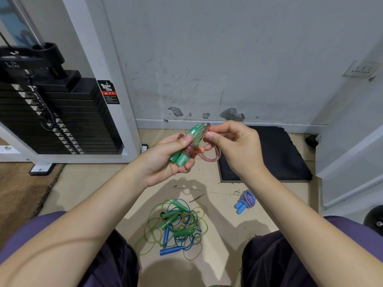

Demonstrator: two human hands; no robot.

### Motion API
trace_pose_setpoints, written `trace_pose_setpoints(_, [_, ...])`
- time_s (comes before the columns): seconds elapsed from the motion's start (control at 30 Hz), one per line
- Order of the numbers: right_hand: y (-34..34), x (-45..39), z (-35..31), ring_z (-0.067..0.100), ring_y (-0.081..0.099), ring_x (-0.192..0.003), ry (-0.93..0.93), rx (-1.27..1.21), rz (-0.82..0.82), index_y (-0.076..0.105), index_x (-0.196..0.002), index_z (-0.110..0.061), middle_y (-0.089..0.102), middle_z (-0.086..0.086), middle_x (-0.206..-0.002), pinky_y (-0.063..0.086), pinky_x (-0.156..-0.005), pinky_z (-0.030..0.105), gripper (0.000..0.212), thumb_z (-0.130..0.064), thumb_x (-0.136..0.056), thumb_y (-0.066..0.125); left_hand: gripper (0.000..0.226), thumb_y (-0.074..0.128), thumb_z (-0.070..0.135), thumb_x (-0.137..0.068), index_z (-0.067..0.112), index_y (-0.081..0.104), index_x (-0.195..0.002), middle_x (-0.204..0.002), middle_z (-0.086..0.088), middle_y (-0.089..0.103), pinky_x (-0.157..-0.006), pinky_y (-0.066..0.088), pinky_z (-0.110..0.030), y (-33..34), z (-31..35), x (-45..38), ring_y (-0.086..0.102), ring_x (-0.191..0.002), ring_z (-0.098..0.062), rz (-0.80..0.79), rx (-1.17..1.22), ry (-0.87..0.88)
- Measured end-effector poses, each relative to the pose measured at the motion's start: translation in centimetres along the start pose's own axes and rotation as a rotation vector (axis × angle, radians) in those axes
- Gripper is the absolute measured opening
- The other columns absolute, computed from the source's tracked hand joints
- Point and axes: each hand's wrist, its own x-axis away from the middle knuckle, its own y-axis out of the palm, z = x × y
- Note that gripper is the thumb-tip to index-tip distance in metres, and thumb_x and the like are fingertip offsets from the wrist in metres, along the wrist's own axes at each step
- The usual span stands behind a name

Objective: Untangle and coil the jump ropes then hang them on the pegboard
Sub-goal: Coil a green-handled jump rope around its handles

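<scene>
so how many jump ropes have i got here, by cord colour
pink rope, held: 1
purple-and-white rope, coiled on the floor: 1
green rope, in the tangle: 1
blue rope, in the tangle: 1
yellowish rope, in the tangle: 1
total: 5, judging the tangle by cord colour alone

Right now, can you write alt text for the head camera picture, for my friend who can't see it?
Two hands hold up a red see-through jump rope with green plastic handles: the left hand grips the handles, the right hand pinches a loop of its cord. Below on the tan floor lie a tangled pile of green and blue jump ropes and a coiled purple-and-white braided rope with blue handles.
</scene>
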Motion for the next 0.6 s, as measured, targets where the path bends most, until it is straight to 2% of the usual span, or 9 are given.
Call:
trace_pose_setpoints(0.1, [0.1, 0.09, 0.11, 0.027, 0.068, -0.062, -0.001, -0.005, -0.006, 0.071, -0.08, -0.011, 0.074, 0.011, -0.075, 0.057, -0.072, 0.044, 0.012, -0.001, -0.08, 0.077, 0.022, 0.054, 0.026, -0.087, 0.011, 0.059, -0.103, -0.086, -0.008, 0.068, -0.051, 0.044, -0.021, 0.03, -0.15, -0.08, 0.05, -0.051, -0.017, 0.028, -0.023, 0.01])
trace_pose_setpoints(0.2, [0.15, 0.05, 0.21, 0.024, 0.068, -0.059, 0.002, -0.01, -0.011, 0.069, -0.079, -0.011, 0.073, 0.009, -0.071, 0.057, -0.068, 0.038, 0.014, 0.0, -0.078, 0.078, 0.028, 0.056, 0.027, -0.086, 0.009, 0.057, -0.108, -0.089, -0.009, 0.069, -0.05, 0.044, -0.022, -0.01, -0.25, -0.14, 0.05, -0.052, -0.018, 0.04, -0.05, 0.005])
trace_pose_setpoints(0.3, [0.2, 0.04, 0.29, 0.023, 0.069, -0.06, 0.015, -0.01, -0.023, 0.066, -0.081, -0.011, 0.071, 0.007, -0.068, 0.057, -0.067, 0.035, 0.016, -0.001, -0.078, 0.078, 0.032, 0.057, 0.027, -0.085, 0.009, 0.056, -0.111, -0.084, -0.007, 0.07, -0.049, 0.045, -0.022, 0.02, -0.19, -0.1, 0.05, -0.051, -0.017, 0.049, -0.054, 0.019])
trace_pose_setpoints(0.4, [0.09, -0.14, 0.5, 0.028, 0.072, -0.07, 0.041, -0.015, -0.043, 0.066, -0.088, -0.009, 0.072, 0.016, -0.079, 0.057, -0.072, 0.042, 0.017, -0.001, -0.078, 0.078, 0.034, 0.061, 0.027, -0.086, 0.007, 0.053, -0.113, -0.075, -0.003, 0.067, -0.049, 0.046, -0.022, -0.13, -0.25, -0.19, 0.051, -0.051, -0.017, 0.088, -0.042, 0.035])
trace_pose_setpoints(0.43, [0.08, -0.19, 0.61, 0.026, 0.072, -0.075, 0.048, -0.008, -0.064, 0.068, -0.093, -0.01, 0.072, 0.016, -0.085, 0.057, -0.074, 0.041, 0.019, -0.001, -0.079, 0.077, 0.034, 0.065, 0.026, -0.088, 0.006, 0.053, -0.113, -0.075, -0.003, 0.066, -0.049, 0.046, -0.023, -0.22, -0.3, -0.25, 0.052, -0.051, -0.017, 0.105, -0.024, 0.039])
trace_pose_setpoints(0.53, [0.24, -0.07, 0.77, 0.013, 0.066, -0.081, 0.054, -0.012, -0.125, 0.071, -0.108, -0.013, 0.073, 0.011, -0.097, 0.056, -0.075, 0.026, 0.03, 0.002, -0.082, 0.073, 0.039, 0.063, 0.028, -0.087, 0.005, 0.049, -0.115, -0.077, -0.005, 0.066, -0.046, 0.043, -0.022, -0.52, -0.34, -0.45, 0.052, -0.052, -0.017, 0.132, 0.019, 0.061])
trace_pose_setpoints(0.6, [0.26, -0.02, 0.8, 0.017, 0.066, -0.079, 0.068, -0.034, -0.117, 0.071, -0.11, -0.013, 0.074, 0.014, -0.099, 0.056, -0.075, 0.03, 0.029, 0.0, -0.085, 0.071, 0.041, 0.062, 0.029, -0.086, 0.005, 0.048, -0.118, -0.081, -0.007, 0.066, -0.046, 0.042, -0.022, -0.52, -0.35, -0.47, 0.052, -0.052, -0.017, 0.133, 0.021, 0.065])
